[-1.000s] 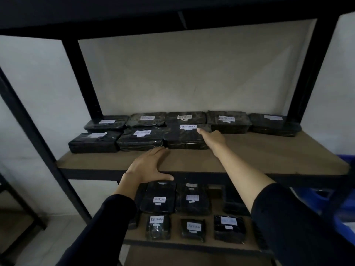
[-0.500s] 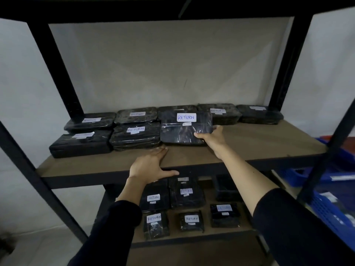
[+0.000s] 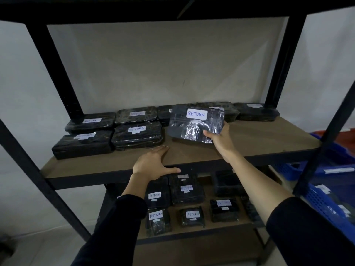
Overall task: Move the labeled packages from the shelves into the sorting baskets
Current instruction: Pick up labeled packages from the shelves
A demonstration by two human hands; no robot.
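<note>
My right hand [image 3: 221, 140] grips the lower right corner of a black wrapped package [image 3: 192, 127] with a white "RETURN" label, tilted up off the wooden shelf [image 3: 259, 139]. My left hand [image 3: 153, 162] lies flat and open on the shelf's front edge, holding nothing. Several more black labeled packages [image 3: 137, 132] sit in two rows at the left and back of this shelf. Other labeled packages [image 3: 187, 191] lie on the lower shelf. Blue sorting baskets [image 3: 326, 204] stand at the right.
Black metal uprights [image 3: 284, 60] frame the shelf, and one slanted post [image 3: 326, 135] crosses in front of the baskets. A dark upper shelf board [image 3: 172, 6] runs overhead. A pale wall is behind the rack.
My right hand went from touching the package's top to gripping it, then lifted and tilted it up and pulled it toward the right front. My left hand stayed on the shelf edge.
</note>
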